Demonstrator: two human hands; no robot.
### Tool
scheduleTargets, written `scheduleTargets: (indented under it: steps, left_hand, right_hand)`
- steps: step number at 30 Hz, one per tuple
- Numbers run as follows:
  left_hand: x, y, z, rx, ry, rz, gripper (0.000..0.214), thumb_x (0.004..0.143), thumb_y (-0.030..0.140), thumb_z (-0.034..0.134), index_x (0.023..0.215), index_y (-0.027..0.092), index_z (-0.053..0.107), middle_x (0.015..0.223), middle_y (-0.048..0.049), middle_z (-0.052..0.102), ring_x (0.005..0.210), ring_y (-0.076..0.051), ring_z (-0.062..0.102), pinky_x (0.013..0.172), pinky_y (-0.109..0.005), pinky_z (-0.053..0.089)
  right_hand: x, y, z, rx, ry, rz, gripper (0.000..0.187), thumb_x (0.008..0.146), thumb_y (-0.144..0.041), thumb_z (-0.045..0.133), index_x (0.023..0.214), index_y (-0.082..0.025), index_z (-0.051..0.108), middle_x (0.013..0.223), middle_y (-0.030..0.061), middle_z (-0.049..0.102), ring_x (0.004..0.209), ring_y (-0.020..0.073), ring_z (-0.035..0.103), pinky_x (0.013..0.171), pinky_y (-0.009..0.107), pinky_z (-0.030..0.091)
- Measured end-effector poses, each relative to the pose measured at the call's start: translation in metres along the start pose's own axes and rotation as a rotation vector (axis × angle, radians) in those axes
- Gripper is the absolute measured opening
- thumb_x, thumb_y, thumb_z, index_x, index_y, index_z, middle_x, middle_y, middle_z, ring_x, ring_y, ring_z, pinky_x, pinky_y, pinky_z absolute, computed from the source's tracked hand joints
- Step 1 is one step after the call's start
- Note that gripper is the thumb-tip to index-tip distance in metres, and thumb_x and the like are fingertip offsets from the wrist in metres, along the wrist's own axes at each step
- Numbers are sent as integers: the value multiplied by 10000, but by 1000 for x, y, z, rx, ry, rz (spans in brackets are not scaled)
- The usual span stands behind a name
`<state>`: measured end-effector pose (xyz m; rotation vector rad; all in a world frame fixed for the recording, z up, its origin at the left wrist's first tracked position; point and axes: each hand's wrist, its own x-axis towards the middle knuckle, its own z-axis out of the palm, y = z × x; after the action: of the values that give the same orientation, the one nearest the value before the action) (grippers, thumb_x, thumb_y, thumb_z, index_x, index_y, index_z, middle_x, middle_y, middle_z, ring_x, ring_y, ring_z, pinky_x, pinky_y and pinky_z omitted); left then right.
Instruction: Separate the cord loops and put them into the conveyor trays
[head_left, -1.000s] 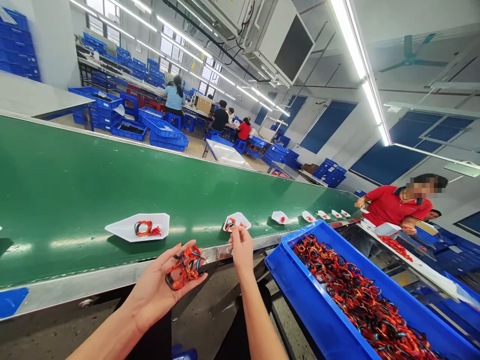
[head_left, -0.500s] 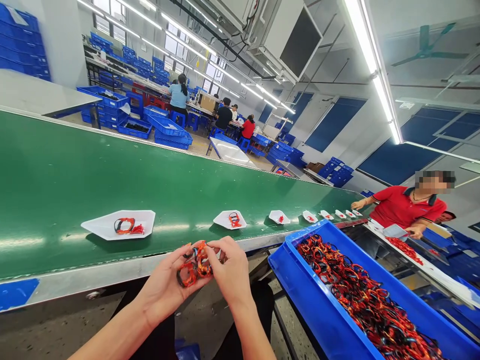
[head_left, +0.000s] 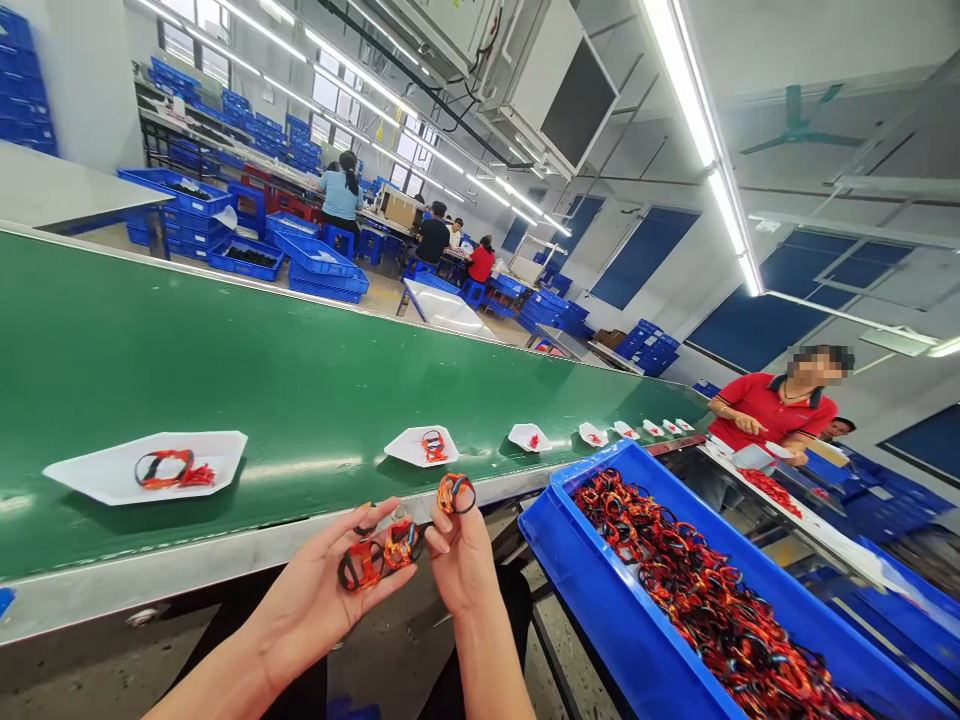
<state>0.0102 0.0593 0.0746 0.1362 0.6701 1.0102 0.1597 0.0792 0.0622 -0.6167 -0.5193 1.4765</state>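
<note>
The orange and black cord loop point(head_left: 456, 493) is pinched in the fingertips of my right hand point(head_left: 465, 565), just beside the other loops point(head_left: 381, 555) on the open palm of my left hand point(head_left: 315, 600). Both hands are left of the blue crate point(head_left: 577, 575), where a big heap of loops point(head_left: 697, 590) is left. Past the crate's left end, white trays point(head_left: 401, 448) on the green conveyor belt point(head_left: 225, 370) already carry loops.

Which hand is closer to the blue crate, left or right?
Right. The right hand is beside the blue crate, not touching it; the left hand is farther away, on the right hand's other side.
</note>
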Motion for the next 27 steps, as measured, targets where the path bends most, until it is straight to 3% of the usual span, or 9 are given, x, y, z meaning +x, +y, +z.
scheduleTargets:
  steps: [9,16,22,27]
  left_hand:
    - [0,2,-4,13,35,19,239,786,184,604,1019,131,618,1264,-98,581,1088,-305,575,896,-567,491]
    - [3,2,-4,12,55,41,190,788,155,593,976,145,620,1254,-82,591,1086,-305,577,886,-582,490]
    - [0,2,-3,17,36,18,245,783,188,607,1019,123,630,1221,-102,607,1049,-295,599,901,-562,487]
    - [0,3,-3,23,27,10,245,786,188,601,1021,123,636,1181,-98,628,1030,-284,609,907,-557,484]
  right_hand:
    - [4,5,-15,84,-74,60,284,663,-317,768,714,-164,535,652,-64,313,478,33,206,359,100,185]
    - [1,2,-25,-262,-221,-6,408,687,-546,675,622,-170,531,594,-60,306,464,52,198,370,168,168]
    - [-2,-2,-29,-432,-268,-7,424,617,-499,746,508,-147,538,523,-47,390,397,42,276,364,213,195]
    - [-4,-3,-32,-535,-252,-22,351,681,-432,711,533,-140,582,496,-41,435,387,48,334,376,209,217]
